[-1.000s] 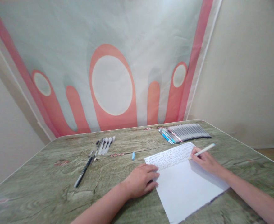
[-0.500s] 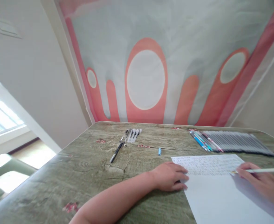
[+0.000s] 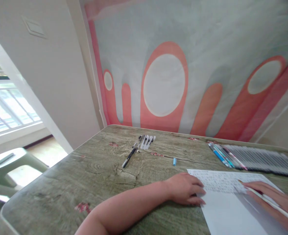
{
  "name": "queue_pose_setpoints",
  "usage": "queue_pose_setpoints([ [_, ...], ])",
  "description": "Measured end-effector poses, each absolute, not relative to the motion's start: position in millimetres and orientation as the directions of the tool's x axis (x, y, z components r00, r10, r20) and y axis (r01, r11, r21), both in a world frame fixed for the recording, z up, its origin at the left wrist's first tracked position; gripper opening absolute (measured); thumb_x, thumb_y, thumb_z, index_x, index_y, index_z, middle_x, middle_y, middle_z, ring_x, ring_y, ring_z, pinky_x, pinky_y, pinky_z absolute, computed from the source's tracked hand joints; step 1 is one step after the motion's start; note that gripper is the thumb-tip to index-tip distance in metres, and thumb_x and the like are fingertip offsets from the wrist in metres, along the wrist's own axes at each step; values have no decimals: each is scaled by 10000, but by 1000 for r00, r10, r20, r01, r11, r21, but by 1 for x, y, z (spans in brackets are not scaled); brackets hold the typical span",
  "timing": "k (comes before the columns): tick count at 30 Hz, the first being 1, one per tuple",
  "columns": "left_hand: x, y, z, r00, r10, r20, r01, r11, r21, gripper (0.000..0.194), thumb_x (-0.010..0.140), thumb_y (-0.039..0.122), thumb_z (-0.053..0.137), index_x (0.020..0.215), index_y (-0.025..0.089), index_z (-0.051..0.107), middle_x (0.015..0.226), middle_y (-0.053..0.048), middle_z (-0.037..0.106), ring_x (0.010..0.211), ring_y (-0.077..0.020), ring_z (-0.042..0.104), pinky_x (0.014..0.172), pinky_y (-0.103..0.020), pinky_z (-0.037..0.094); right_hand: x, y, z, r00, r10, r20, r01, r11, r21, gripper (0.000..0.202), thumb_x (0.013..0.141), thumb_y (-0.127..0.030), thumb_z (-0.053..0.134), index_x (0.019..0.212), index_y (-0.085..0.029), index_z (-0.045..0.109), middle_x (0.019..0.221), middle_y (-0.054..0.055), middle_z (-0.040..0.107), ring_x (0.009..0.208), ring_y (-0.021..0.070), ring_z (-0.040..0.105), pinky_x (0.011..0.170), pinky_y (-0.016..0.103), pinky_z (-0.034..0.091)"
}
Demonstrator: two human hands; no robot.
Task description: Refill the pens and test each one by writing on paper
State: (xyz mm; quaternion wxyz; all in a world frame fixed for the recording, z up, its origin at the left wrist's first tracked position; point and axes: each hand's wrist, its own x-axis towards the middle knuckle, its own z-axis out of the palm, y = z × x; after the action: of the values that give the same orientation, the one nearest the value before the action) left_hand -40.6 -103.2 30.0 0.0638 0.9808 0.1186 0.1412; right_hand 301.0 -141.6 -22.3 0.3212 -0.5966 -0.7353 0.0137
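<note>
A white sheet of paper (image 3: pixel 232 209) lies at the lower right, its top part covered with rows of handwriting. My left hand (image 3: pixel 186 189) rests palm down at the sheet's left edge, fingers slightly apart and holding nothing. Over the right part of the sheet, my right hand (image 3: pixel 268 195) grips a slim white pen (image 3: pixel 278 208), its tip pointing up and left above the written lines. A light blue pen cap (image 3: pixel 174 162) lies on the table beyond my left hand.
Behind the sheet is a row of many grey pens (image 3: pixel 266 160) beside several coloured pens (image 3: pixel 221 155). Black pens (image 3: pixel 128 158) and clear-capped pens (image 3: pixel 147 142) lie mid-table (image 3: pixel 104 176). A pale green stool (image 3: pixel 14 163) stands at the left.
The view has turned left, so the table items appear further right. The pen in my right hand has tilted, its rear end now lower and its tip shifted left over the writing.
</note>
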Motion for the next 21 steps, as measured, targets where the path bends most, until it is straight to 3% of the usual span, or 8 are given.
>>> queue_pose_setpoints([
  [4, -41, -102, 29, 917, 290, 275, 261, -956, 136, 350, 828, 436, 417, 1038, 188, 545, 1110, -56, 572, 1050, -160, 491, 887, -277, 346, 298, -131, -21, -286, 890, 356, 889, 385, -249, 346, 751, -455, 485, 1042, -301, 591, 1108, 10, 585, 1012, 227, 550, 875, 349, 464],
  [13, -49, -97, 35, 802, 520, 294, 505, -853, 132, 307, 851, 367, 370, 1020, 191, 557, 1051, -38, 578, 960, -160, 512, 861, -312, 349, 262, -114, -24, -453, 827, 333, 839, 521, -154, 386, 786, -392, 461, 1171, -359, 466, 1184, 1, 525, 1099, 212, 488, 931, 356, 432],
  [17, -56, -90, 33, 670, 659, 341, 663, -738, 124, 276, 831, 352, 404, 987, 196, 569, 1087, -59, 542, 1061, -199, 438, 940, -376, 283, 261, -78, -18, -513, 779, 361, 825, 563, -43, 430, 794, -390, 458, 1215, -321, 412, 1207, 51, 508, 1128, 219, 453, 964, 365, 370],
  [21, -63, -82, 30, 584, 730, 356, 750, -652, 107, 287, 811, 358, 430, 1018, 201, 551, 1160, -65, 490, 1155, -221, 336, 999, -424, 205, 265, -27, -7, -561, 738, 375, 816, 569, 99, 379, 807, -398, 436, 1147, -243, 493, 1135, 128, 549, 1053, 243, 498, 948, 382, 334],
])
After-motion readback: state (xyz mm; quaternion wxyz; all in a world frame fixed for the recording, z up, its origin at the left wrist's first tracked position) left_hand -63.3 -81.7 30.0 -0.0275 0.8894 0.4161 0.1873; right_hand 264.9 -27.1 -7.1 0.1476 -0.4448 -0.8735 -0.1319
